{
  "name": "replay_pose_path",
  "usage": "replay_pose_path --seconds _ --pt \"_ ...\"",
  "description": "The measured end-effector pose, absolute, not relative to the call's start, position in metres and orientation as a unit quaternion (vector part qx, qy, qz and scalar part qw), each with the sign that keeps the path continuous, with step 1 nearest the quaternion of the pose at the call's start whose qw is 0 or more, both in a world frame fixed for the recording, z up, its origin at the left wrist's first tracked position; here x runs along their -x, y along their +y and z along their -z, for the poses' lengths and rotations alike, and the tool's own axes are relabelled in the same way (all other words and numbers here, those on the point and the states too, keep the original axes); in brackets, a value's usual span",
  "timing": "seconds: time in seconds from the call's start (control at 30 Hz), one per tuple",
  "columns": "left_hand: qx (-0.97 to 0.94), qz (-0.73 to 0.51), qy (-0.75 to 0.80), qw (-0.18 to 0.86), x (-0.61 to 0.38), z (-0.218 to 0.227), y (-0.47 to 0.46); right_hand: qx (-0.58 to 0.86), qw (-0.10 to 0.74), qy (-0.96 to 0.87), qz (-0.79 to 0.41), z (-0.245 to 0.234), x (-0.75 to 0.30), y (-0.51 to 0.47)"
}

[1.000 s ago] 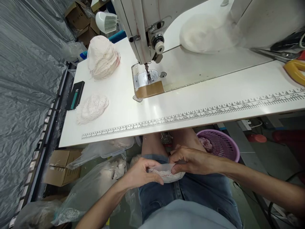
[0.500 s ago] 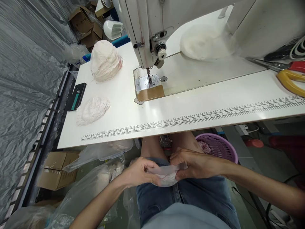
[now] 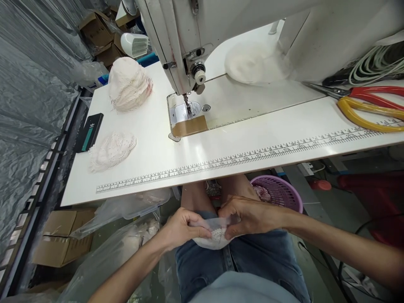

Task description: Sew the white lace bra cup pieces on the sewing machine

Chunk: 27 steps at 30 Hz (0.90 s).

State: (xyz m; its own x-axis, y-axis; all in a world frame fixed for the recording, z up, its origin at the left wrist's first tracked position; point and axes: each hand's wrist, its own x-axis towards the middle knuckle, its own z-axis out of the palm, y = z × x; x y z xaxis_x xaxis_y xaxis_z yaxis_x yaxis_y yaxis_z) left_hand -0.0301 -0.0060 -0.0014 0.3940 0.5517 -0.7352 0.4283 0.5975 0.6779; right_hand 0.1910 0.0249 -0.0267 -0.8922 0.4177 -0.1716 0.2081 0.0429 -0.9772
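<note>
Meanwhile, left hand (image 3: pixel 181 227) and right hand (image 3: pixel 249 215) still pinching lace cup (image 3: pixel 213 239) over lap, grip now bunching it closer than before, below surface (image 3: pixel 284 130).

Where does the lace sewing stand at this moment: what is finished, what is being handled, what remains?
Seemingly done: a tall stack of white lace pieces and a flat lace piece lie on the white table. In hand: left hand and right hand pinch a small lace piece over the lap. Left: nothing lies under the sewing machine needle.
</note>
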Motion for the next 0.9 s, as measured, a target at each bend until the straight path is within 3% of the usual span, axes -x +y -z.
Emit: replay_pose_path --seconds 0.37,0.67,0.9 --pt "-0.445 -0.076 0.556 0.698 0.052 0.008 -0.012 0.222 0.034 -0.623 -0.749 0.033 -0.213 0.032" --pt "-0.314 -0.196 0.600 0.709 0.060 0.030 -0.030 0.314 0.256 -0.364 -0.839 0.075 -0.207 -0.013" --pt "-0.335 -0.175 0.609 0.697 0.064 0.026 -0.032 0.389 0.267 -0.355 -0.807 0.071 -0.195 -0.015"
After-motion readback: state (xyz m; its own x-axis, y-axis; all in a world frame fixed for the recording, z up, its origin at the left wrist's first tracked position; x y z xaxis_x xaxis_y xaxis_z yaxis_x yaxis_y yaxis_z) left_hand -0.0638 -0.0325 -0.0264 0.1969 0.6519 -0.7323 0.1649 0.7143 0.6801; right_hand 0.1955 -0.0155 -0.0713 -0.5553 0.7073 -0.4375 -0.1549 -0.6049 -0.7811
